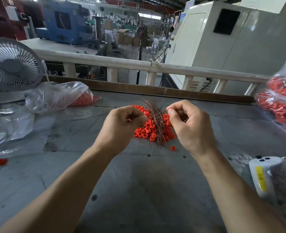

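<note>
Over one cap pile (pixel 145 132) | left hand (pixel 122 125) curled, grasp unclear | right hand (pixel 189 125) pinches one wire (pixel 165 111)

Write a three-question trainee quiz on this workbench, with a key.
1. True or false: the bundle of thin wires lies on the pile of red rings.
2. What does the right hand pinch? A) one wire from that bundle B) a plastic bag C) a screwdriver
3. Fill in: the grey fan stands at the far ____ side of the table.
Key: 1 true; 2 A; 3 left.
</note>
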The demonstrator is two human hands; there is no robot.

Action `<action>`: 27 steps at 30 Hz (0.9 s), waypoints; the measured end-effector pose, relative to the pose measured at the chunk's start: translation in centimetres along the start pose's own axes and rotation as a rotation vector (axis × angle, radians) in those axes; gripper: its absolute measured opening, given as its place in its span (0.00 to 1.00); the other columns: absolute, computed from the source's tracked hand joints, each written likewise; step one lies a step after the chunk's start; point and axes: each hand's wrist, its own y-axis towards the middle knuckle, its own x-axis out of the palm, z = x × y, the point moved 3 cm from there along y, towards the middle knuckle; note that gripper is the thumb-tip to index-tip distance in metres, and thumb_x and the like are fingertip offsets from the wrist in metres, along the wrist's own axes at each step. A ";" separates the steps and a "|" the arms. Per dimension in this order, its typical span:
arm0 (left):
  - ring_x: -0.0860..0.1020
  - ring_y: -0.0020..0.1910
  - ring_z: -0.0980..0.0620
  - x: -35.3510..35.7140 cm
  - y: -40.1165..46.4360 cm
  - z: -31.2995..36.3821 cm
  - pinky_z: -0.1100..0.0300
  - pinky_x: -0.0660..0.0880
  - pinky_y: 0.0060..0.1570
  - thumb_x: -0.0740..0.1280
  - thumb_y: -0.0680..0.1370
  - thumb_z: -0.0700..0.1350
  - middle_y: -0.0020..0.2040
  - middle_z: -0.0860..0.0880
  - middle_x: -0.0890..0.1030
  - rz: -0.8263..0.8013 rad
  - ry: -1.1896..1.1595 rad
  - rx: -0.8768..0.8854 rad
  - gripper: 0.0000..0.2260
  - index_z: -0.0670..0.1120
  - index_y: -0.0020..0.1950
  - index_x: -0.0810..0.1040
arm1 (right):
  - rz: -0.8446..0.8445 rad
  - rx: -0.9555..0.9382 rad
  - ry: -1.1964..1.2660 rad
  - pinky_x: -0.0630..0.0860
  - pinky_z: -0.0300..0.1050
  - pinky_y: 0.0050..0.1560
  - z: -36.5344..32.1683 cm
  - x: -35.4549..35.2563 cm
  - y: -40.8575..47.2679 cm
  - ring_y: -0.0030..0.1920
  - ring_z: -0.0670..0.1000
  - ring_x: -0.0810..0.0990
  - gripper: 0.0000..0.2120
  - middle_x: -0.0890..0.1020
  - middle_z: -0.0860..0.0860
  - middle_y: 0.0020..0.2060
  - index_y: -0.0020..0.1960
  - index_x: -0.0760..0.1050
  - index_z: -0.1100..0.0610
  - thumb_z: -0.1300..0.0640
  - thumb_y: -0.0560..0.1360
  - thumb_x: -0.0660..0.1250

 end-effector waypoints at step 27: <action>0.73 0.26 0.57 -0.4 0.3 -2.8 0.64 0.69 0.25 0.72 0.79 0.42 0.33 0.50 0.82 0.282 -0.513 -0.397 0.06 0.43 0.42 0.82 | -0.024 0.612 0.708 0.67 0.35 0.24 2.8 0.6 0.2 0.32 0.46 0.80 0.03 0.87 0.54 0.38 0.46 0.81 0.57 0.60 0.79 0.72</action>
